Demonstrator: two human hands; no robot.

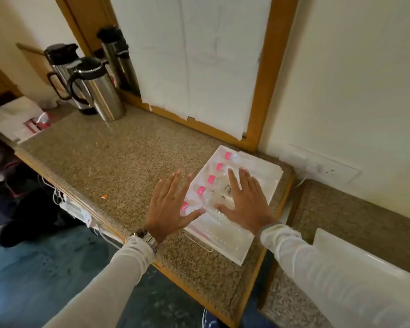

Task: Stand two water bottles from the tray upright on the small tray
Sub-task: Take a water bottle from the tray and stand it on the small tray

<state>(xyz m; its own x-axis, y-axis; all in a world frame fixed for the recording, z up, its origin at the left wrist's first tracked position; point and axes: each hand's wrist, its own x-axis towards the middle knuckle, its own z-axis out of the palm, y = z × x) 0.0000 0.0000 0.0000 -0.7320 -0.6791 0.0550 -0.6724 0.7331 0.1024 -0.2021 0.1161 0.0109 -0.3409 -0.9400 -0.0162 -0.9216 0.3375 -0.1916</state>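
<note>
On a speckled stone bench [118, 166] beneath a paper-covered mirror [199, 62], both hands, left [169, 204] and right [247, 202], hover spread over blurred bottles [213, 195] lying in the white tray [273, 179]; the small tray [355, 273] is partly cut off.

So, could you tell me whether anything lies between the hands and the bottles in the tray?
Nothing visible does: the left hand and right hand hover open directly over the bottles lying in the white tray.
</note>
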